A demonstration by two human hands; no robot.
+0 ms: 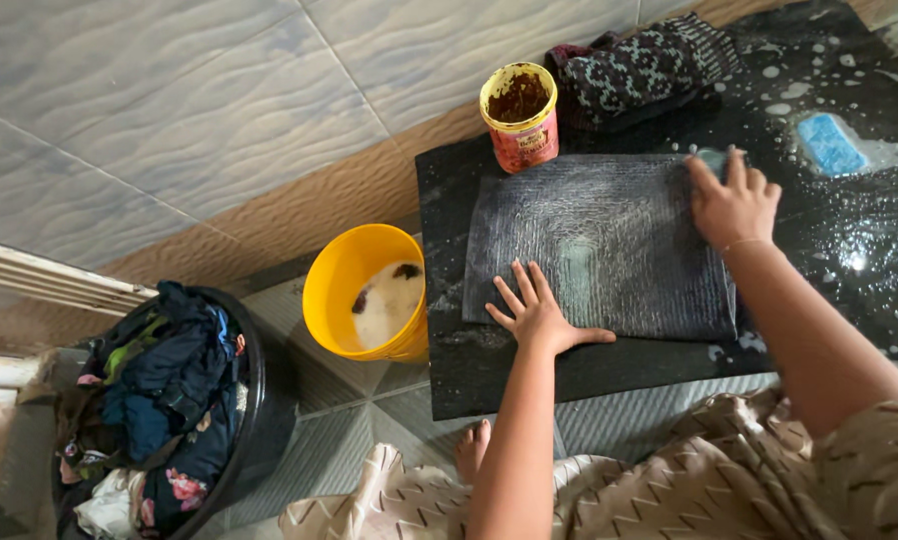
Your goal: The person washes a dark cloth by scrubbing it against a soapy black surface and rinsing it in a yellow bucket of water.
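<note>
A dark basin (254,400) heaped with mixed clothes (159,400) sits well to the left of the slab (489,380), likely waiting within reach. Between it and the slab stands a yellow bucket (364,290) with milky water in the bottom, touching the slab's left edge so water is close by. The black stone slab lies flat on the tiled floor and carries a dark cloth (609,245) spread out square on it, streaked with pale suds. The left hand (539,315) rests on the cloth's lower left part, fingers splayed wide and flat, gripping nothing, apparently pinning the cloth so it does not slide. At the slab's far edge, just above the cloth, stands a small yellow tub (521,115) caked with brown paste, beside a patterned garment (639,70) bunched there out of the way. The right hand (734,205) is at the cloth's upper right corner, fingers curled over a small pale thing (711,158), mostly hidden. Further right on the wet, foam-dotted slab lies a blue soap bar (829,143), apart from the cloth.
</note>
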